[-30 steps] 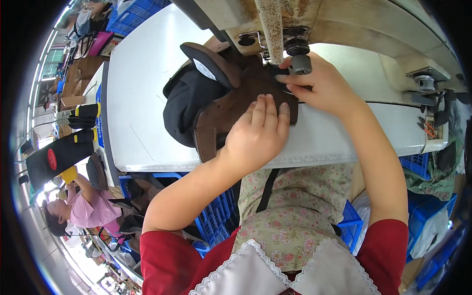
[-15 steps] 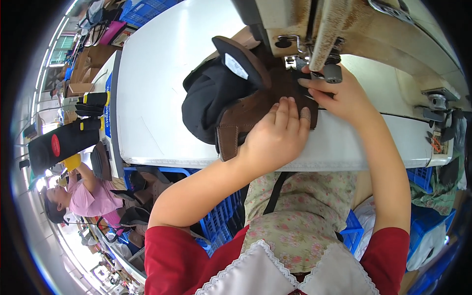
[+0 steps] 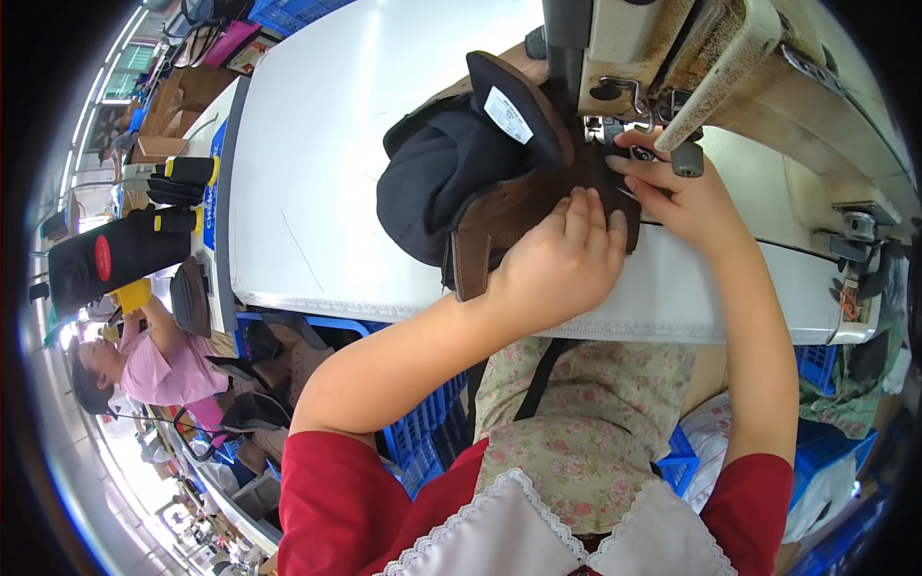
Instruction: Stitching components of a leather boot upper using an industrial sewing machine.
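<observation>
A brown and black cap-like piece (image 3: 423, 182) lies under the sewing machine (image 3: 740, 86). A stiff flap with a white label (image 3: 507, 113) stands up from it, and a brown stitched strip (image 3: 471, 264) hangs toward the table's front edge. My left hand (image 3: 567, 254) rests flat on its brown part, fingers stretched out side by side. Close to the presser foot (image 3: 595, 128), my right hand (image 3: 682, 192) has its fingers curled at the piece's right edge. A small dark looped thing (image 3: 642, 154) shows among those fingers; its kind is unclear. Machine parts partly hide the fingertips.
The white table (image 3: 307, 192) curves round to the left. Blue crates (image 3: 418, 442) stand below its front edge. At far left, a person in pink (image 3: 173, 370) handles a black piece (image 3: 101, 269) beside another table with dark, yellow-edged pieces (image 3: 187, 173).
The view has shifted a little, so the machine and piece appear further right. My left hand still lies flat on the piece, and my right hand stays by the presser foot.
</observation>
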A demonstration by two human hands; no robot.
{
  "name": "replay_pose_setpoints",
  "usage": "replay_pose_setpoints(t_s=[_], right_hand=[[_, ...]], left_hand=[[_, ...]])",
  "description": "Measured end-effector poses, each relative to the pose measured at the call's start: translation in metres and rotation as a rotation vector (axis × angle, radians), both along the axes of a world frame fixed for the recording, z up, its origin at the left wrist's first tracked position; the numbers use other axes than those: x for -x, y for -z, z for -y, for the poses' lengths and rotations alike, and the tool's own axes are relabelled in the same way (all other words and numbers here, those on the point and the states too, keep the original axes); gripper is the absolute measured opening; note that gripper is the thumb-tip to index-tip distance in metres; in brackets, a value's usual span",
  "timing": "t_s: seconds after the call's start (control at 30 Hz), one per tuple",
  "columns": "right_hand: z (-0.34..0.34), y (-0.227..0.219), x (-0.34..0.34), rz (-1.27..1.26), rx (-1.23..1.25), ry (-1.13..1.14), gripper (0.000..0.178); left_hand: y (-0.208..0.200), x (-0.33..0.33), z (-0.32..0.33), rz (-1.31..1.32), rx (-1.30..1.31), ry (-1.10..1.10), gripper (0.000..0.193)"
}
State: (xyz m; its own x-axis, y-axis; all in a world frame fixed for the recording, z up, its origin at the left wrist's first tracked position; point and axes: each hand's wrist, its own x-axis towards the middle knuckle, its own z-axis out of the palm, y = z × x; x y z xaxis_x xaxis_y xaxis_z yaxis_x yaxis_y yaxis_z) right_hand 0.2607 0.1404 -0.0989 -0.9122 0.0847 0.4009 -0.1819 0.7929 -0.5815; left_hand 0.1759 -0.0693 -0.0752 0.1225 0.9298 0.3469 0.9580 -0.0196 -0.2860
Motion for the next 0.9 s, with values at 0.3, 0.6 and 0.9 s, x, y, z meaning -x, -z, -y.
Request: replay_pose_setpoints(t_s=[0.3, 0.6, 0.9], right_hand=[[-0.001, 0.009, 0.004, 0.091, 0.317, 0.123, 0.023], [-0.001, 0.014, 0.01, -0.028, 0.075, 0.112, 0.034], [0.005, 0.01, 0.011, -0.001, 0.173, 0.208, 0.028]], left_hand=[[0.004, 0.011, -0.008, -0.049, -0.029, -0.006, 0.036], [0.0, 0.024, -0.007, -0.031, -0.027, 0.013, 0.035], [0.002, 0.03, -0.009, -0.034, -0.038, 0.059, 0.033]])
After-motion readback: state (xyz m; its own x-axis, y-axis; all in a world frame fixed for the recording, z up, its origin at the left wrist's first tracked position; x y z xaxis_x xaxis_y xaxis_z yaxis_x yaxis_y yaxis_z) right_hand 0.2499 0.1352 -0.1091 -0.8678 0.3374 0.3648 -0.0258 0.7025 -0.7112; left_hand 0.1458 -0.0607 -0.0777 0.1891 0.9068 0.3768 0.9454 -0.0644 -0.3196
